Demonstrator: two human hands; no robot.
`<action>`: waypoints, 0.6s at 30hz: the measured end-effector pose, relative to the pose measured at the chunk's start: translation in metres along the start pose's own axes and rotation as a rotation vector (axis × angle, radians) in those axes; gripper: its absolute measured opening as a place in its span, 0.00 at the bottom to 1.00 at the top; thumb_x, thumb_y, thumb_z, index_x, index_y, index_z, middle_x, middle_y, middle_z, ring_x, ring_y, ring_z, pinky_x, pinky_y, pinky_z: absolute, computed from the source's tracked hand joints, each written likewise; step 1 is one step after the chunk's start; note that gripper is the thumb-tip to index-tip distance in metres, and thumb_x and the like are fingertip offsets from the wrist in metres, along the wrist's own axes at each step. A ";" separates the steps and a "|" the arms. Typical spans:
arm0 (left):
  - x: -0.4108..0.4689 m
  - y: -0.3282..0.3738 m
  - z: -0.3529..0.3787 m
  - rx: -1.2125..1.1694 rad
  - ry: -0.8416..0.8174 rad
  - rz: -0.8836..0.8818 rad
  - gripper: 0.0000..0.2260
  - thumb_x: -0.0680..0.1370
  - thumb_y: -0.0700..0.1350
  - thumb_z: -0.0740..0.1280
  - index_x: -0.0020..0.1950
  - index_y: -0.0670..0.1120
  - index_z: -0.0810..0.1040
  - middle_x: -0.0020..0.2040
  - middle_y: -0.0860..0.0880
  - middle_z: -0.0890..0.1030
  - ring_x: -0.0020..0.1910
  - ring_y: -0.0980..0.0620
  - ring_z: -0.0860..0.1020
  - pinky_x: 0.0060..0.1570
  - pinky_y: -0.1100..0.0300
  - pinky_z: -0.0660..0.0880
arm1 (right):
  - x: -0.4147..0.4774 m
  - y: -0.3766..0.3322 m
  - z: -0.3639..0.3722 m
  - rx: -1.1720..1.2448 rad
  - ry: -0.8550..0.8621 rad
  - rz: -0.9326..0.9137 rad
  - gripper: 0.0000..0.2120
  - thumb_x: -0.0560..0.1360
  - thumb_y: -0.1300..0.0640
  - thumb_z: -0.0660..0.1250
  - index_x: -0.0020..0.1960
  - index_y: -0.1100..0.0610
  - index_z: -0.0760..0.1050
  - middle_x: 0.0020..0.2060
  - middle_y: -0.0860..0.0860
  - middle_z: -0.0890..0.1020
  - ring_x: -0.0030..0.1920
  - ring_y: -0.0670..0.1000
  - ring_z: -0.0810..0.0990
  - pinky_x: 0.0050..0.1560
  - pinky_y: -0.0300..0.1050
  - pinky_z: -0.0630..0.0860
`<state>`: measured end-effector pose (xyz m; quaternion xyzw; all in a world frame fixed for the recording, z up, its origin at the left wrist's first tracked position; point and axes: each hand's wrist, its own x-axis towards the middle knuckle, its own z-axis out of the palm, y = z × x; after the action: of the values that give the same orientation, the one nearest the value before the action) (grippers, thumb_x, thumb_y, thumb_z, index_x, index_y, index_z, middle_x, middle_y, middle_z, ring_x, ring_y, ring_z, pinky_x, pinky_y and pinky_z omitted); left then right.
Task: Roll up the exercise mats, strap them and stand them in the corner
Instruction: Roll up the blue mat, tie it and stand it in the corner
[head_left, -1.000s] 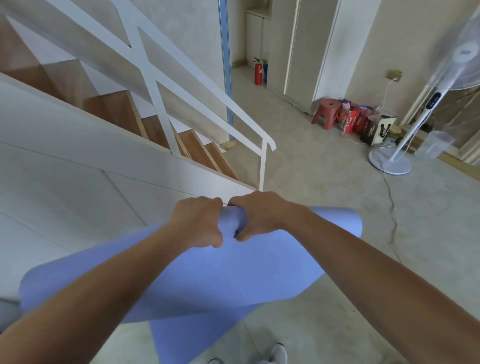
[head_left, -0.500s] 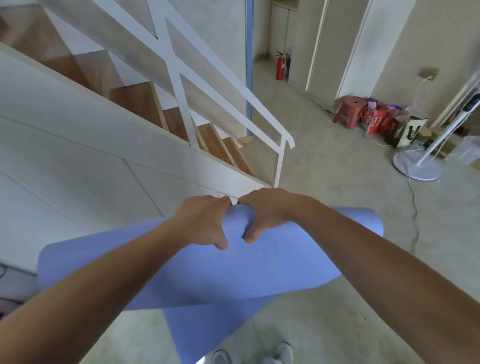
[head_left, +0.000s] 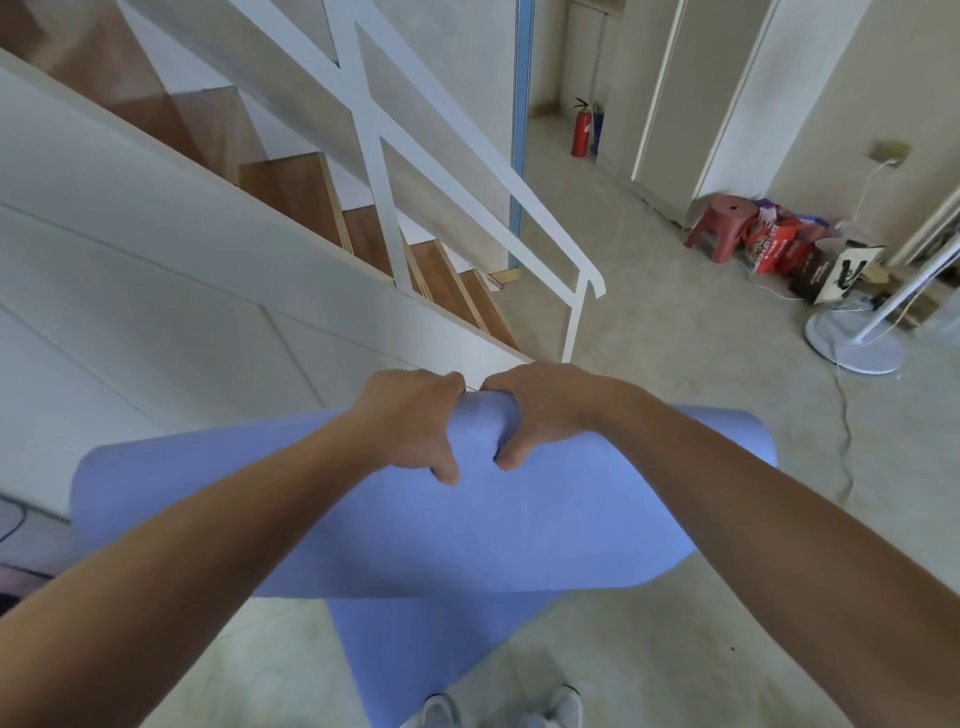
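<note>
Wooden staircase (head_left: 291, 192) with white railing (head_left: 467, 156) (left); pale floor (head_left: 649, 332), red stool (head_left: 724, 223), fan base (head_left: 854, 345).

The mat (head_left: 467, 530) hangs before the person, staircase (head_left: 291, 202) behind it at left, fan (head_left: 852, 348) far right.

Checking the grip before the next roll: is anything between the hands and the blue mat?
Nothing visible. The left hand and right hand both grip the mat directly at its raised fold, side by side, thumbs on its near face.
</note>
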<state>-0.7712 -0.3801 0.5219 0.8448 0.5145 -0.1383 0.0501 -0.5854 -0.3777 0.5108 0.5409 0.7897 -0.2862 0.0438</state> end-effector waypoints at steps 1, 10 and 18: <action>0.005 -0.005 -0.002 -0.060 -0.025 -0.047 0.27 0.60 0.59 0.78 0.51 0.50 0.70 0.44 0.55 0.77 0.42 0.51 0.77 0.40 0.57 0.74 | 0.000 -0.001 0.002 -0.088 0.034 -0.016 0.34 0.61 0.39 0.77 0.63 0.39 0.69 0.53 0.42 0.79 0.55 0.50 0.79 0.52 0.49 0.77; 0.017 -0.034 -0.015 -0.700 -0.480 -0.073 0.31 0.55 0.54 0.81 0.57 0.51 0.81 0.50 0.52 0.86 0.49 0.48 0.85 0.58 0.46 0.80 | 0.002 -0.008 0.025 -0.415 0.323 -0.128 0.36 0.65 0.36 0.72 0.69 0.44 0.65 0.51 0.44 0.79 0.51 0.51 0.79 0.45 0.47 0.72; -0.002 -0.002 0.000 0.099 0.063 -0.023 0.29 0.65 0.57 0.75 0.61 0.48 0.68 0.48 0.53 0.75 0.41 0.48 0.74 0.39 0.57 0.68 | 0.014 -0.002 -0.018 0.055 -0.092 0.002 0.22 0.58 0.43 0.80 0.47 0.41 0.73 0.45 0.42 0.80 0.48 0.49 0.81 0.48 0.50 0.79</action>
<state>-0.7740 -0.3804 0.5223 0.8443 0.5178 -0.1373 -0.0095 -0.5880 -0.3575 0.5215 0.5289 0.7782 -0.3324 0.0651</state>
